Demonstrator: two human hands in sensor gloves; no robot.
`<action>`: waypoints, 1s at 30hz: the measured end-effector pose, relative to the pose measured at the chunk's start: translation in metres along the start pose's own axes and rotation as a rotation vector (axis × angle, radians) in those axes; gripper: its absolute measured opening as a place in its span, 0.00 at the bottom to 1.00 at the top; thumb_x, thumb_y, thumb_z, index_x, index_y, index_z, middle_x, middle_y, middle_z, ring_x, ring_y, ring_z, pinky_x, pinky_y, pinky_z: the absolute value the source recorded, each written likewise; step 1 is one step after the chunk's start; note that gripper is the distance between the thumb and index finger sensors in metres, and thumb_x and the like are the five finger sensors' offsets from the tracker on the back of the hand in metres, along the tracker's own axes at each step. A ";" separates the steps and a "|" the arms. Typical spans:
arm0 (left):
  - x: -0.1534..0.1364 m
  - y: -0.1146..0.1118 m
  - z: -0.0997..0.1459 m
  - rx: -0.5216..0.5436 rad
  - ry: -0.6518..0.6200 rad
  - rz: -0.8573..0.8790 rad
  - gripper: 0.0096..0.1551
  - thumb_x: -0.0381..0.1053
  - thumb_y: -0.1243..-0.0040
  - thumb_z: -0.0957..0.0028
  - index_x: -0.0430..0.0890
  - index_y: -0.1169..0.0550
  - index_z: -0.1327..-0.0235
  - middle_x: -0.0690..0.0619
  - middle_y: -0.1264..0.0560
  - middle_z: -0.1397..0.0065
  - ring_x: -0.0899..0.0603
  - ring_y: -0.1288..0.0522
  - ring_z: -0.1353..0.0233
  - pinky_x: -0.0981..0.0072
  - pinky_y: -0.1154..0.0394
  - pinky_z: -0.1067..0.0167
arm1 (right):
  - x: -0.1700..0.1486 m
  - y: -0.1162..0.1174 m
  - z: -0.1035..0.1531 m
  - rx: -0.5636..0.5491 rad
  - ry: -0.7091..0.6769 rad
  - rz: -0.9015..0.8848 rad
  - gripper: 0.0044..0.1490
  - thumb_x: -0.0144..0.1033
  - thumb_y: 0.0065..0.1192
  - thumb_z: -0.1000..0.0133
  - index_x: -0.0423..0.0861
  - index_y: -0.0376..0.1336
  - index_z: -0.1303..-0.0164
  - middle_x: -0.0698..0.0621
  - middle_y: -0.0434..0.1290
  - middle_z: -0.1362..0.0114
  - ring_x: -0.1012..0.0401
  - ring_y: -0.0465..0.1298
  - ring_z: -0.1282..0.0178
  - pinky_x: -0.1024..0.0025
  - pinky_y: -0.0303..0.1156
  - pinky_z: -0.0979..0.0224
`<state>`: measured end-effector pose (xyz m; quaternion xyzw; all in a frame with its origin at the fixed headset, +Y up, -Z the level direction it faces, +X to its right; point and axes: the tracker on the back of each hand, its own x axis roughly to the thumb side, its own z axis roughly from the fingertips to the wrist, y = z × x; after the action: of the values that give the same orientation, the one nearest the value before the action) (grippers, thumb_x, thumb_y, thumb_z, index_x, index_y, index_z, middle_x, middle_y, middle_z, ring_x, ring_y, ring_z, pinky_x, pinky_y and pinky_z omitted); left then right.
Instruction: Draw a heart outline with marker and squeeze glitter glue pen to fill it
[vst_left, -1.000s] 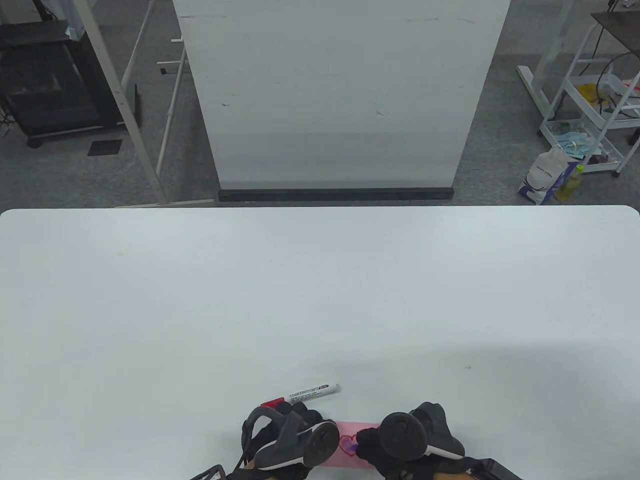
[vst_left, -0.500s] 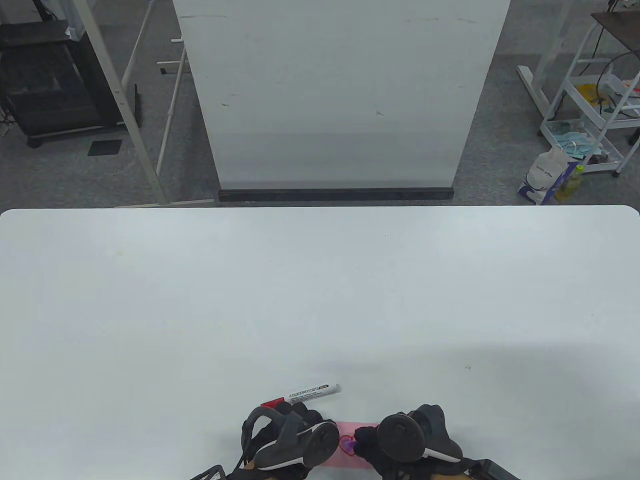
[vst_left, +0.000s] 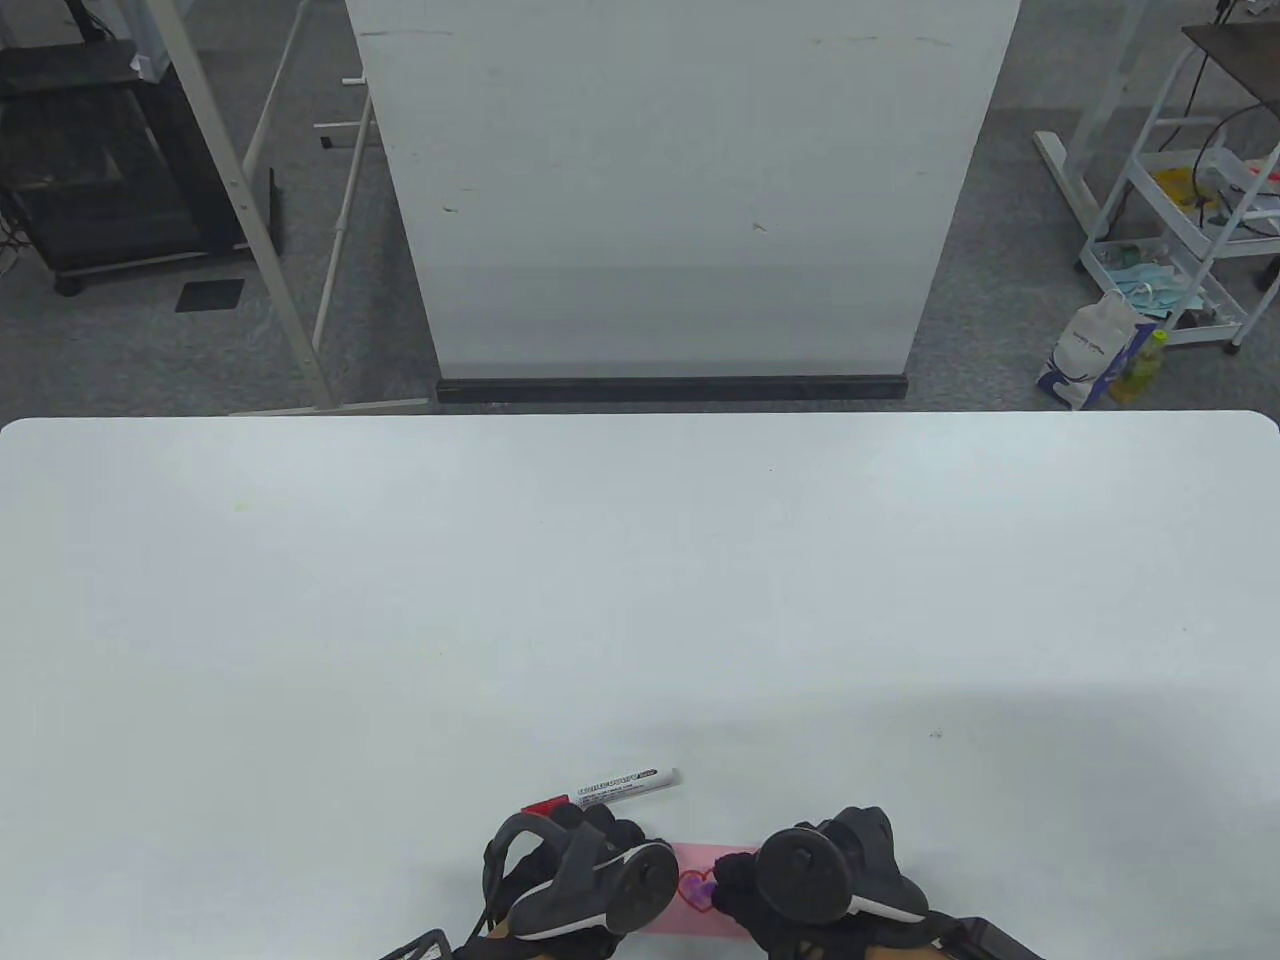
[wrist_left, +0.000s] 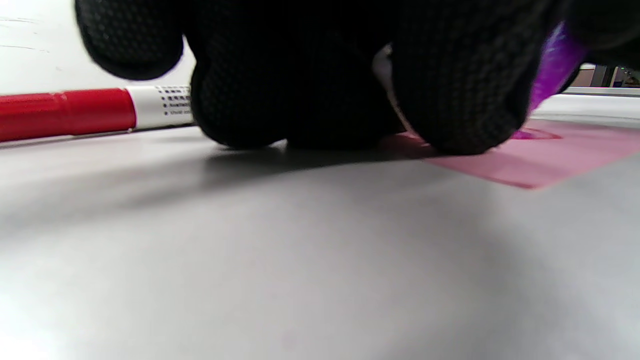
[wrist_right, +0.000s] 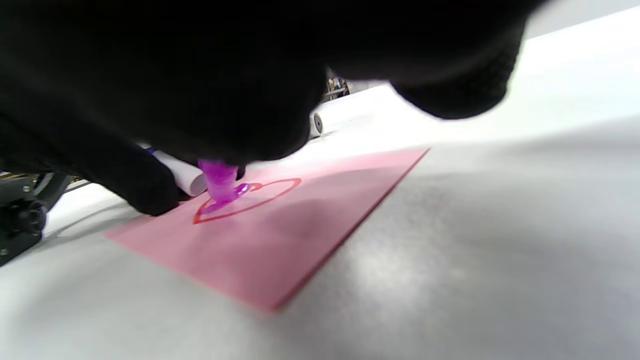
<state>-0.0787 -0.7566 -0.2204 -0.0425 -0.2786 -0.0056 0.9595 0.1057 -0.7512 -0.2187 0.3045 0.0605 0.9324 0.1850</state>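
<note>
A pink paper (vst_left: 716, 856) lies at the table's near edge with a red heart outline (wrist_right: 272, 194) drawn on it. My right hand (vst_left: 735, 880) grips a purple glitter glue pen (wrist_right: 220, 182), tip down inside the heart's left lobe, where purple glue lies. My left hand (vst_left: 612, 838) rests with curled fingers (wrist_left: 465, 100) on the paper's left edge (wrist_left: 540, 162); a small white cap-like tube (wrist_right: 186, 179) shows between those fingers. The red-capped marker (vst_left: 615, 787) lies on the table just behind my left hand, seen close in the left wrist view as the marker (wrist_left: 65, 112).
The white table (vst_left: 640, 600) stretches far beyond the hands. On the floor behind stand a white board (vst_left: 680, 200), a black cart (vst_left: 90, 150) at left and a white trolley (vst_left: 1190, 200) with a bag at right.
My right hand has crept slightly left with the glue pen over the heart. The left hand, paper and marker have stayed put.
</note>
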 end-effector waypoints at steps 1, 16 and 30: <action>0.000 0.000 0.000 0.000 0.000 0.000 0.24 0.58 0.28 0.58 0.55 0.16 0.47 0.54 0.14 0.49 0.42 0.17 0.48 0.39 0.27 0.39 | 0.000 0.000 0.000 0.009 -0.004 -0.004 0.25 0.46 0.72 0.56 0.40 0.80 0.62 0.56 0.84 0.87 0.64 0.80 0.92 0.62 0.84 0.52; 0.000 0.000 0.000 0.000 -0.001 0.000 0.24 0.58 0.28 0.58 0.55 0.16 0.47 0.54 0.14 0.49 0.42 0.17 0.48 0.39 0.27 0.39 | -0.001 -0.002 0.001 0.029 -0.007 0.011 0.25 0.46 0.72 0.56 0.40 0.80 0.62 0.56 0.84 0.87 0.64 0.80 0.92 0.62 0.83 0.52; 0.000 0.000 0.000 0.000 -0.001 0.000 0.24 0.58 0.28 0.58 0.55 0.16 0.47 0.54 0.14 0.49 0.42 0.17 0.48 0.39 0.27 0.39 | -0.004 -0.001 0.001 0.043 -0.027 -0.024 0.25 0.46 0.72 0.56 0.40 0.80 0.62 0.55 0.84 0.87 0.63 0.80 0.92 0.61 0.83 0.52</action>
<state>-0.0788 -0.7565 -0.2207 -0.0424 -0.2790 -0.0056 0.9593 0.1094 -0.7518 -0.2200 0.3200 0.0819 0.9245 0.1902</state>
